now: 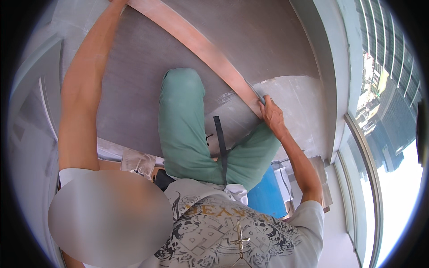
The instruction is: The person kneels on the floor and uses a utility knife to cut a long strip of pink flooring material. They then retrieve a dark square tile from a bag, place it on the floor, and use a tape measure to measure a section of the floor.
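Observation:
A long, flat pinkish strip (196, 43) lies slantwise across a large grey-brown sheet (138, 80), from the far left toward the near right. My right hand (273, 117) is closed at the strip's near end, touching it. Between its fingers is a thin dark-grey tool (254, 91), lying along the strip's right edge; its exact kind is unclear. My left arm stretches far forward, and my left hand (118, 2) is by the strip's far end. The upper picture edge cuts off most of that hand, hiding its fingers.
My green-trousered knees (182, 96) are bent beside the strip. A dark strap (219, 143) hangs between my legs. Behind me stand a blue container (268, 194) and a beige bag-like thing (137, 161). A wall ledge and a window frame (364, 156) bound the right side.

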The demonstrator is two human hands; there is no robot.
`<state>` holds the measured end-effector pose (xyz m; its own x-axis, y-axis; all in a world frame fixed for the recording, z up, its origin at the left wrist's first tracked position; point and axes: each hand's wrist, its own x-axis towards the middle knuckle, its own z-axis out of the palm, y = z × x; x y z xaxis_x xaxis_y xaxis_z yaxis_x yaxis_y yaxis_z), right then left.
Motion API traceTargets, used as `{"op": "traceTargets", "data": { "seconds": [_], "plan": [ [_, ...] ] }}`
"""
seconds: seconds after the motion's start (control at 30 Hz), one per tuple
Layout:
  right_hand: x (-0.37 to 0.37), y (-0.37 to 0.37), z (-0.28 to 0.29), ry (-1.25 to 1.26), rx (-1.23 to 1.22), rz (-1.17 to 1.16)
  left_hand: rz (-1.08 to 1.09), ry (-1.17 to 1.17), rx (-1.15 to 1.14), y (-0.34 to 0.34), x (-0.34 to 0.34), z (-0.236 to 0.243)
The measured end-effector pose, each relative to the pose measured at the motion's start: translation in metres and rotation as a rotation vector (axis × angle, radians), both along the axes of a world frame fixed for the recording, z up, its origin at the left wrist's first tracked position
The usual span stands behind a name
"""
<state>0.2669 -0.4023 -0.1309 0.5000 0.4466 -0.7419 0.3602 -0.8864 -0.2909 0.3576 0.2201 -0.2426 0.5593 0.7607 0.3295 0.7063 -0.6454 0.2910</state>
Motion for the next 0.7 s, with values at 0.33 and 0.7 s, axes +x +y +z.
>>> {"op": "traceTargets", "data": {
  "seconds": [0.33,0.7],
  "plan": [
    [0.031,-0.067,0.012,-0.045,-0.157,0.149,-0.041,-0.018,0.02,0.002,-0.003,0.0],
    [0.171,0.195,0.083,-0.887,0.504,-0.031,-0.034,-0.058,0.044,-0.006,-0.009,0.006]
  ]
}}
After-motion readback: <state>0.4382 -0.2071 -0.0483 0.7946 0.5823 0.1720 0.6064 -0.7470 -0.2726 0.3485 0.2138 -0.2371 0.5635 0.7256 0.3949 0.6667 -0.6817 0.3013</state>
